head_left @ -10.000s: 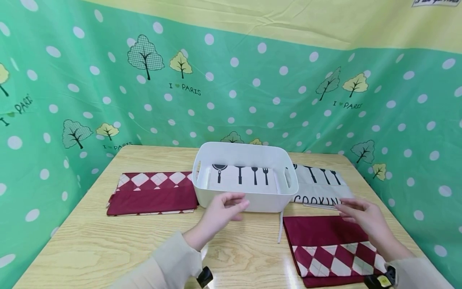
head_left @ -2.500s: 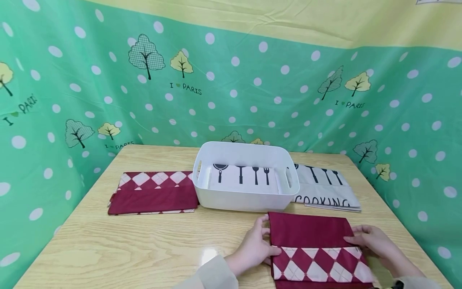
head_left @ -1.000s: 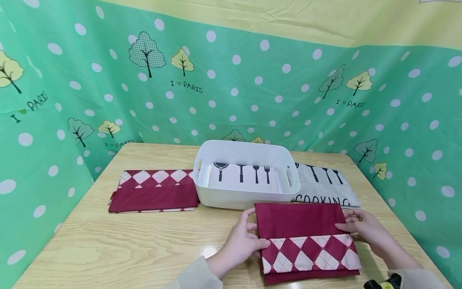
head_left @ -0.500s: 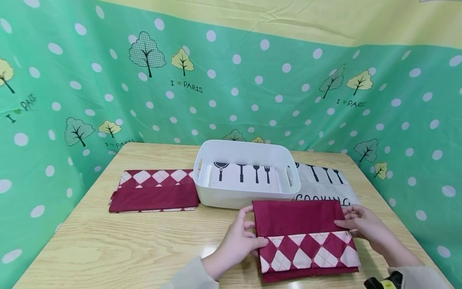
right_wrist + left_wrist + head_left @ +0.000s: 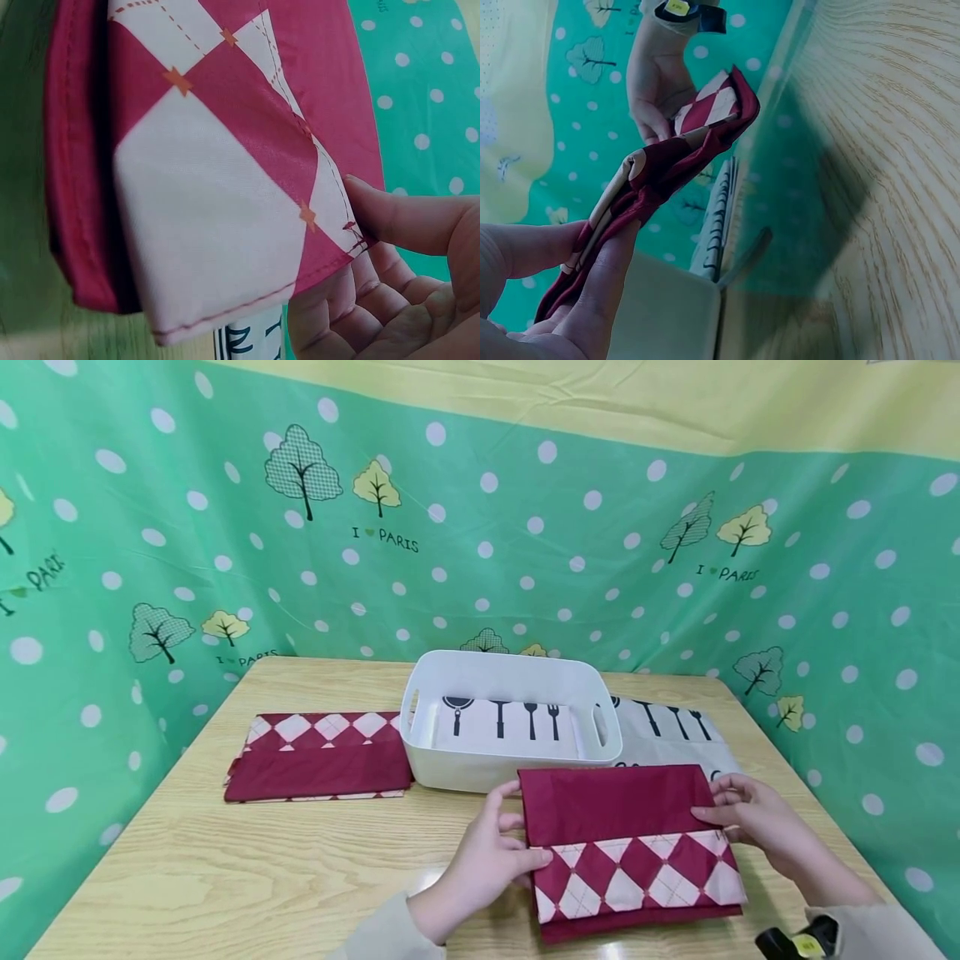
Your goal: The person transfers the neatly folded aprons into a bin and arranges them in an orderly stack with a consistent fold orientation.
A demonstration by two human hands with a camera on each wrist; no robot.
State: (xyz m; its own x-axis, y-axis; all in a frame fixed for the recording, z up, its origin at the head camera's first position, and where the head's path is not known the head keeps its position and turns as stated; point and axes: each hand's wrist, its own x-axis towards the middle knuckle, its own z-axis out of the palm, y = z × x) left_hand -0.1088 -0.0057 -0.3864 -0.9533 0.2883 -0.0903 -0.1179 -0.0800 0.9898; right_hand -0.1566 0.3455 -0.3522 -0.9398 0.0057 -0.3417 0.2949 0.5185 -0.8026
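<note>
One utensil-print cloth inside white bin, red cloth outside.

Head looks down; wrists (close) share cloth.

Both hands are raised before the chest, left hand and right hand pinching with thumbs on top.

Cream long sleeves; black wrist strap with yellow label, bare hands.
</note>
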